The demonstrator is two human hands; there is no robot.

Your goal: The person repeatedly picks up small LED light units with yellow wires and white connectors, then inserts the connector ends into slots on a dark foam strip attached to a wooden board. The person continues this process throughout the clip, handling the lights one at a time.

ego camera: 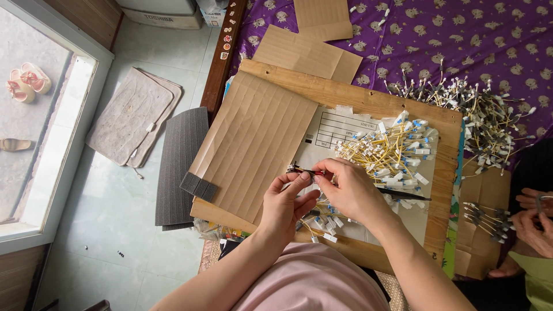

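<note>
My left hand (287, 201) and my right hand (345, 189) meet over a wooden board (368, 99) on my lap. Together they pinch a thin red and black cable piece (302, 170) whose dark tip pokes out to the left. Just right of my hands lies a heap of yellow wires with white and blue connectors (391, 152) on a printed white sheet (334, 128). A few loose white-tipped wires (322, 227) lie under my wrists.
A ribbed brown paper sheet (253, 144) covers the board's left half. Another pile of wires (481, 118) lies on the purple patterned cloth (489, 40). Another person's hands (533, 222) work at the right edge. Mats (132, 115) lie on the floor at left.
</note>
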